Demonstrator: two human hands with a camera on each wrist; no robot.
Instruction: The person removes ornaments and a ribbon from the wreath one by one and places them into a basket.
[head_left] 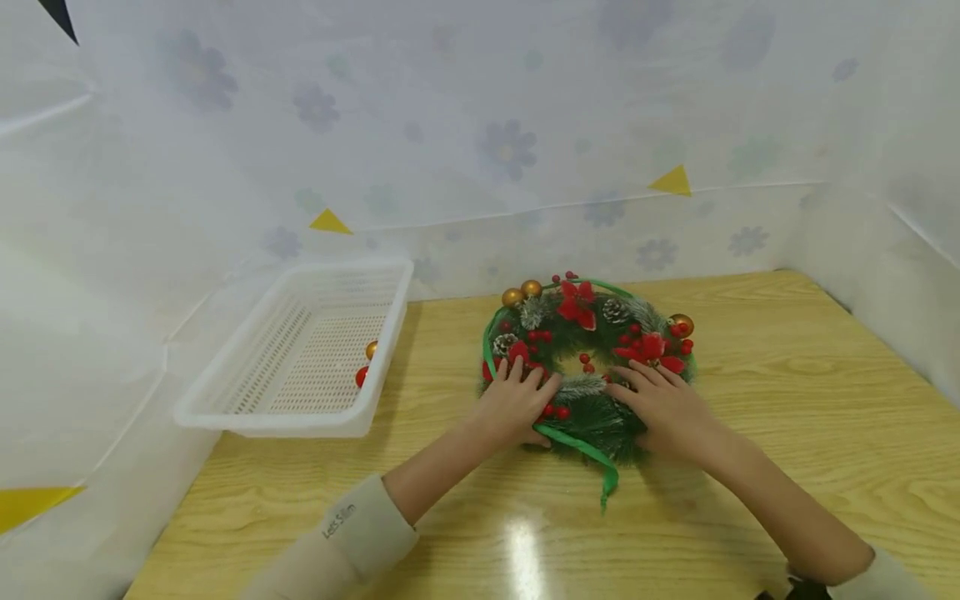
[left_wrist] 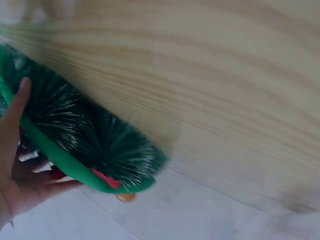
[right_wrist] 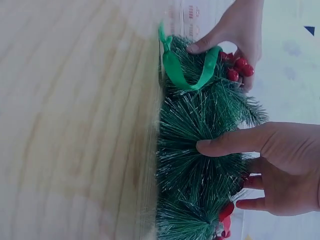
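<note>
You have both hands on the near edge of a Christmas wreath (head_left: 588,358) that lies flat on the wooden table (head_left: 787,392), just past the middle of the tabletop. Your left hand (head_left: 517,404) clasps the ring at about 8 o'clock: fingers spread over the top among the red berries (head_left: 558,411), thumb tucked under the outer rim, as the left wrist view shows. Your right hand (head_left: 667,408) takes it at about 5 o'clock the same way, fingers across the needles and thumb pressed into the outer bristles. Neither hand is a fist; each pinches the thickness of the ring between thumb and fingers.

The two-handed hold looks chosen to keep the floppy ring level and its trimmings upright; the pine cones (head_left: 617,310), red flowers (head_left: 577,302) and gold baubles (head_left: 522,293) all face up on the far half, clear of your fingers. A green ribbon (head_left: 585,450) runs around the outer rim and trails a loose tail toward you at 6 o'clock, between your wrists, with your left thumb resting on it.

Most of the wreath lies beyond your grip, toward 12 o'clock, so its weight sits ahead of your knuckles.

At 9 o'clock from the wreath, well apart, a white slotted basket (head_left: 225,412) overhangs the table's left edge; a small gold ball (head_left: 371,349) and a red one (head_left: 362,377) rest against its right wall.
</note>
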